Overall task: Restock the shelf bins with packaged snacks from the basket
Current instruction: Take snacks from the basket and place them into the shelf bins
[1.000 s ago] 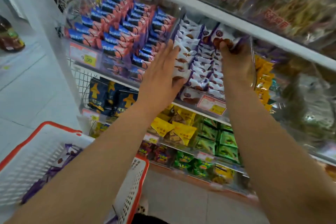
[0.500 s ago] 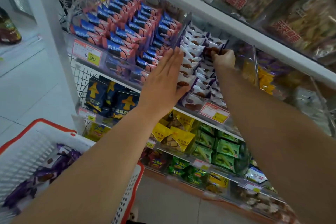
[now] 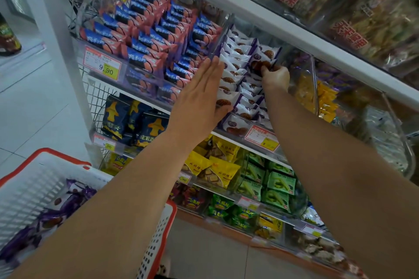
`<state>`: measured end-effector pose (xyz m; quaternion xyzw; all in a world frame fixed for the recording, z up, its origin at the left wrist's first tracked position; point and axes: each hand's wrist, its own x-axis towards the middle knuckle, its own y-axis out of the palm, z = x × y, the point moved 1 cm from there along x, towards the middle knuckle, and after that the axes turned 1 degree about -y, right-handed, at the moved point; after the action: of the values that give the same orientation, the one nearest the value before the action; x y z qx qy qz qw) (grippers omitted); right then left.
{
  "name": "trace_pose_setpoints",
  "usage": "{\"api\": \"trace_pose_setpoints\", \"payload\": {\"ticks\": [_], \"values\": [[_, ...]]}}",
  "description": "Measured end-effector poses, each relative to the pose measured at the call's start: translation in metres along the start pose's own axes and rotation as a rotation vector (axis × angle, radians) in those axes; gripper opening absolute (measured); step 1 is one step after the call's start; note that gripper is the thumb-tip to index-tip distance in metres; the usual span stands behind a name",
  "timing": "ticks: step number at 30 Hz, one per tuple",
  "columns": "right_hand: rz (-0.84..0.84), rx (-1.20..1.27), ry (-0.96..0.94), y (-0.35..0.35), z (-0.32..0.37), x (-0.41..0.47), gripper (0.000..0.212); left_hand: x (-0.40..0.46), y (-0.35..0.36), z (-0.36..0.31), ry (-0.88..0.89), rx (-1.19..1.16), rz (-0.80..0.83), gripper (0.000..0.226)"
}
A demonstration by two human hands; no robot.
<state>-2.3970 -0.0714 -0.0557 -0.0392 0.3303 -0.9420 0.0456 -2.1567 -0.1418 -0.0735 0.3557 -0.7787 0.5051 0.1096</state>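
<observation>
A shop aisle seen from above the person's arms, with a pale tiled floor (image 3: 29,106) and a white metal shelf unit (image 3: 283,27) rising in tiers. Clear plastic bins sit tilted on the shelves, each fronted by a small red and yellow price tag (image 3: 103,66).

The middle bin (image 3: 311,79) holds rows of small white and purple snack packets (image 3: 235,68), glossy and pillow-shaped, standing on edge one behind another. The left hand (image 3: 201,99) lies flat and released, fingers straight and together, pressing against the left side of these rows. The right hand (image 3: 275,77) reaches in deeper, its grip clenched around one packet (image 3: 260,64) near the back of the bin, pinching it among the others.

To the left, another bin is packed with shiny blue and red packets (image 3: 145,36). Below are dark blue bags (image 3: 133,124), yellow bags (image 3: 217,167) and green bags (image 3: 272,186). The top shelf carries large clear tubs of brownish snacks (image 3: 362,18) with red lettering.

At the lower left sits a white plastic basket (image 3: 34,188) with a red rim and slotted walls; more purple packets (image 3: 52,215) lie loose inside, partly hidden by the left forearm.
</observation>
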Motion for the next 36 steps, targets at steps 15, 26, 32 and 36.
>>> {"api": "trace_pose_setpoints", "payload": {"ticks": [15, 26, 32, 36], "values": [[-0.025, 0.199, 0.108, -0.016, 0.012, -0.022, 0.057, -0.001, -0.002, 0.000, 0.011, -0.038, 0.012, 0.083], [0.264, 0.489, -0.253, -0.061, 0.014, -0.179, 0.013, -0.009, -0.028, 0.003, -0.157, -0.545, 0.057, 0.074], [0.602, 0.422, -0.258, -0.020, -0.031, -0.296, 0.021, -0.107, -0.055, 0.062, -0.392, -0.469, 0.061, 0.046], [0.805, 0.215, -0.105, 0.044, -0.080, -0.352, 0.020, -0.185, -0.064, 0.127, -0.688, -0.396, 0.197, 0.033]]}}
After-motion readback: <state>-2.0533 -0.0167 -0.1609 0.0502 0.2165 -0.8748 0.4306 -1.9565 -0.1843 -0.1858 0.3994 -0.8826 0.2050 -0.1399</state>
